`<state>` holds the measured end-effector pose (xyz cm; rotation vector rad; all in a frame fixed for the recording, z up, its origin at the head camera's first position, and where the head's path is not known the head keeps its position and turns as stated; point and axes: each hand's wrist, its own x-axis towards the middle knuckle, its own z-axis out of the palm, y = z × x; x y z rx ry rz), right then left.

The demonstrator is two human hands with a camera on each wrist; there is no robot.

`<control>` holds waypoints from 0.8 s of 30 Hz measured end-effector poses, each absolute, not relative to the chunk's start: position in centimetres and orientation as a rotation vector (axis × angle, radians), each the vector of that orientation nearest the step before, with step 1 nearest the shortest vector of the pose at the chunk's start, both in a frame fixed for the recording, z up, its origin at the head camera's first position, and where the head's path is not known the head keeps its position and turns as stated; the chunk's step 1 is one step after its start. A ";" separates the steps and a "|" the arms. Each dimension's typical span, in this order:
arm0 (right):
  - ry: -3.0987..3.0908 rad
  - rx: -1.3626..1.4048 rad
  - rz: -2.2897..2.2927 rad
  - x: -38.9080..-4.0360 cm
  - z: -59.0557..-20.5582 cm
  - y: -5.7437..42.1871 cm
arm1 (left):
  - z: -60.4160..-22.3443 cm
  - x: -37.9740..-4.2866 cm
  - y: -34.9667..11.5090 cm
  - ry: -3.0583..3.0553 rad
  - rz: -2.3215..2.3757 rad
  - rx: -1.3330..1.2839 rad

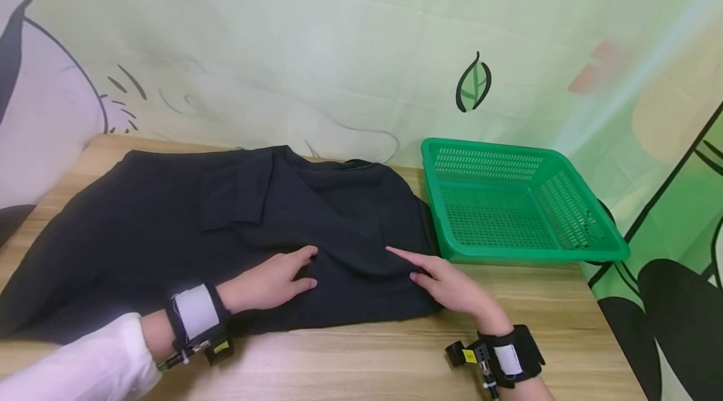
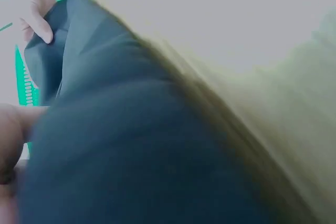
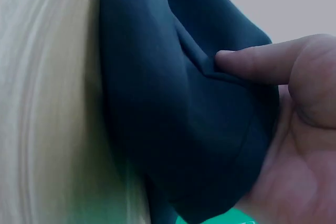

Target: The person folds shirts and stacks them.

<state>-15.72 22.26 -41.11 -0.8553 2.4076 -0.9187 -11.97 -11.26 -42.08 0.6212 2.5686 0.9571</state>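
Observation:
Black cargo trousers (image 1: 152,219), with a flap pocket (image 1: 234,191) showing, lie spread over the table, wrinkled on the right. Their front part, below the middle, is where my left hand (image 1: 273,282) holds the cloth with thumb and index finger; in the left wrist view the fingers (image 2: 16,129) are partly cut off beside the raised cloth (image 2: 121,129). Toward the right end, my right hand (image 1: 452,285) grips a fold. Its thumb (image 3: 252,64) presses on the near side of the cloth in the right wrist view, and the other fingers are hidden behind.
A green plastic basket (image 1: 440,200) with slotted walls stands at the back right, close to the trousers' right end. Wooden tabletop (image 1: 316,363) shows along the front. A printed cloth backdrop (image 1: 339,43) hangs behind the table.

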 end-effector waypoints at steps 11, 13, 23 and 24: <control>2.428 -0.579 -0.858 -15.5 -40.8 23.1 | -42.2 -12.4 -13.0 2.703 0.883 0.642; 2.441 -0.529 -0.794 -15.4 -40.7 23.2 | -42.4 -12.6 -13.5 2.696 0.885 0.649; 2.437 -0.471 -0.751 -15.5 -40.9 23.4 | -43.3 -13.3 -15.7 2.774 0.870 0.642; 2.443 -0.474 -0.738 -15.6 -40.9 23.5 | -43.3 -13.3 -16.1 2.774 0.854 0.653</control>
